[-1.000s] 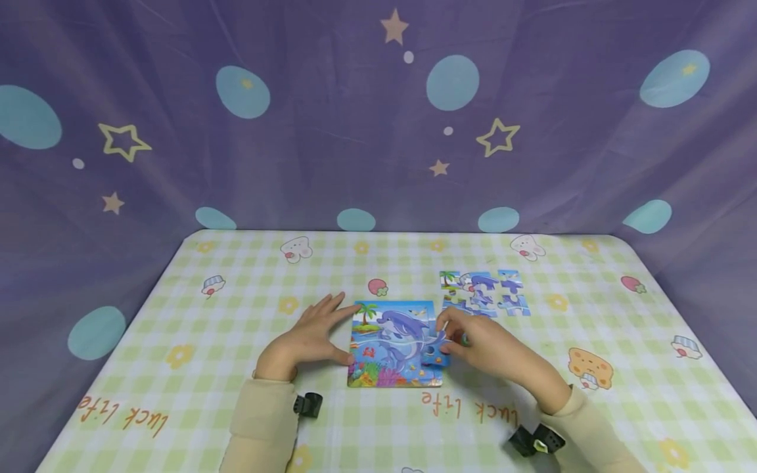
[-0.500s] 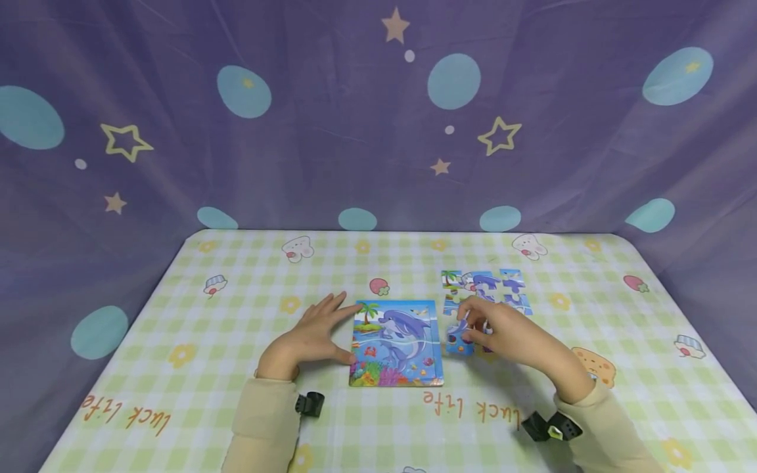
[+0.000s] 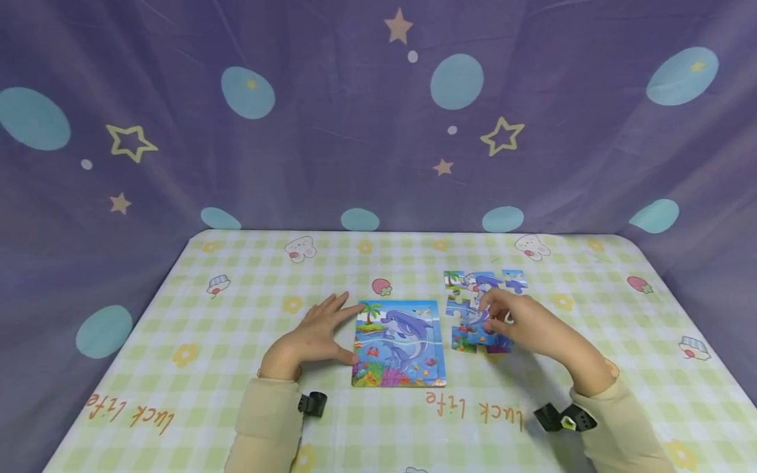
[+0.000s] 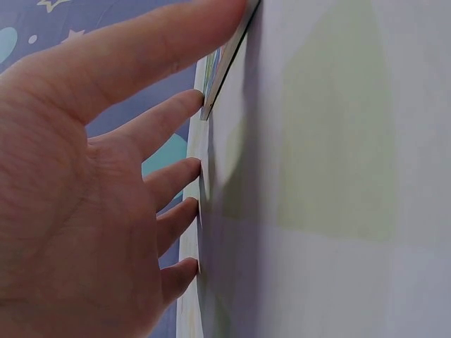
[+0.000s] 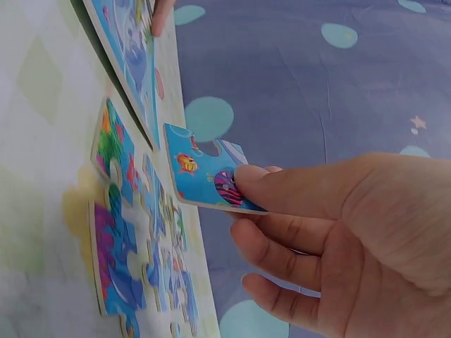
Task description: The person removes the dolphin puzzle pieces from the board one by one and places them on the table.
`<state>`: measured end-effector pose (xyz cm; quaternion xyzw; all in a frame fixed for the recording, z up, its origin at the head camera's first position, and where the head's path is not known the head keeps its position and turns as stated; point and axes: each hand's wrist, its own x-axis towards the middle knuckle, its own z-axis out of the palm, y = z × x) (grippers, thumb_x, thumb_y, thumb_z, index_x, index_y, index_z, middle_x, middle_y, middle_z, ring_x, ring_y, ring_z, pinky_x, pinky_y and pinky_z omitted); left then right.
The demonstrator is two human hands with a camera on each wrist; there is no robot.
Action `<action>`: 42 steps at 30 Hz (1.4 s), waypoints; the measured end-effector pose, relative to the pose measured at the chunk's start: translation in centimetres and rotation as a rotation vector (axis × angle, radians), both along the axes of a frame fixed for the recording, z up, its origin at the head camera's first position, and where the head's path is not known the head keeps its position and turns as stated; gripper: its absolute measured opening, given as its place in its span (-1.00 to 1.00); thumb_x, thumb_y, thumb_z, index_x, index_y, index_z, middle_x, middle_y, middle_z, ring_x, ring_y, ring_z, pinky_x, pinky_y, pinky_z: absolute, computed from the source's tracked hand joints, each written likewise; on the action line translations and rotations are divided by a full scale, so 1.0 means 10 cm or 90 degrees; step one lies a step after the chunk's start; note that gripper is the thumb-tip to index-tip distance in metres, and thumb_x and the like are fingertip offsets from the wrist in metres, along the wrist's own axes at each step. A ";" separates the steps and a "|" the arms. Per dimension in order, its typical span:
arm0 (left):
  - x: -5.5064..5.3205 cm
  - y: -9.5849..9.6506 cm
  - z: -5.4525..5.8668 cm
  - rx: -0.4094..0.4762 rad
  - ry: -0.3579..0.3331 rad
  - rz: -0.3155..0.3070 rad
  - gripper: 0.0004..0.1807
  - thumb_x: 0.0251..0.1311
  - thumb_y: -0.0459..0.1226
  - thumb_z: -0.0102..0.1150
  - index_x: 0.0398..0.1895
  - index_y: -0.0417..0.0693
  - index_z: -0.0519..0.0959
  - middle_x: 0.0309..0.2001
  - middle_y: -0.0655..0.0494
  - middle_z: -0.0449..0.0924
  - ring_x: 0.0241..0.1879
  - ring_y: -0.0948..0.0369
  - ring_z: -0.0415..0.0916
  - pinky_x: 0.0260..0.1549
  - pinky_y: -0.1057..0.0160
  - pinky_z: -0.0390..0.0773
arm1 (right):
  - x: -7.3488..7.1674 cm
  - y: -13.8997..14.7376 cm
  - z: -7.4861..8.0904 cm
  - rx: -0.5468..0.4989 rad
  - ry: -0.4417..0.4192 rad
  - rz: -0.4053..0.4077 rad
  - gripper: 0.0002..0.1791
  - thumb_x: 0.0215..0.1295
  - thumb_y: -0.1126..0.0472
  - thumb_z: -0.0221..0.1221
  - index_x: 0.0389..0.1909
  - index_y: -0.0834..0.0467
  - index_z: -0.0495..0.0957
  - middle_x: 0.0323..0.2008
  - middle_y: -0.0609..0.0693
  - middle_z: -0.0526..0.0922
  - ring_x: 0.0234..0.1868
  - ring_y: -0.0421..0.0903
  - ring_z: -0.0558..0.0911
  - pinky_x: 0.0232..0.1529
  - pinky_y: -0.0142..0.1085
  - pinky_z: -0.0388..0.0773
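Observation:
A square dolphin puzzle board lies flat near the middle of the table. My left hand spreads its fingers at the board's left side, the thumb and index finger touching its edge. My right hand pinches a blue puzzle piece between thumb and fingers. Orange and purple striped fish are printed on it. In the right wrist view the piece is raised off the table, beyond the loose puzzle pieces. Seen from the head, that hand is over the right part of these pieces and partly hides them.
Several loose pieces lie in rough rows right of the board, with small gaps between them. A checked tablecloth covers the table. Behind its far edge hangs a purple curtain. Each wrist wears a small black camera.
My right hand has carried the puzzle piece rightward, from the board's right edge to over the loose pieces. My left hand has stayed at the board's left side.

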<state>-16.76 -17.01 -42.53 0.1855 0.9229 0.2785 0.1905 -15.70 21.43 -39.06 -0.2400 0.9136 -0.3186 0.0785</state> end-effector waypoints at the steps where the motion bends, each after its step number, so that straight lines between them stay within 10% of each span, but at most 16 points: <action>1: 0.00 0.00 0.00 -0.001 0.001 0.000 0.08 -0.17 -0.05 0.56 0.51 0.07 0.25 0.58 -0.10 -0.14 0.54 -0.11 -0.31 0.46 -0.20 -0.29 | -0.01 0.02 0.00 -0.003 -0.005 -0.003 -0.80 0.30 0.33 0.27 -0.10 0.17 0.50 -0.37 -0.15 0.65 -0.32 -0.19 0.61 -0.34 -0.25 0.56; 42: -0.01 0.00 -0.01 -0.002 0.002 -0.001 0.07 -0.17 -0.07 0.56 0.51 0.04 0.25 0.58 -0.11 -0.15 0.54 -0.12 -0.32 0.46 -0.19 -0.30 | -0.15 0.76 -0.10 -0.024 -0.124 -0.025 -0.84 0.26 0.46 0.22 -0.18 0.27 0.50 -0.42 -0.03 0.69 -0.40 -0.12 0.63 -0.37 -0.36 0.50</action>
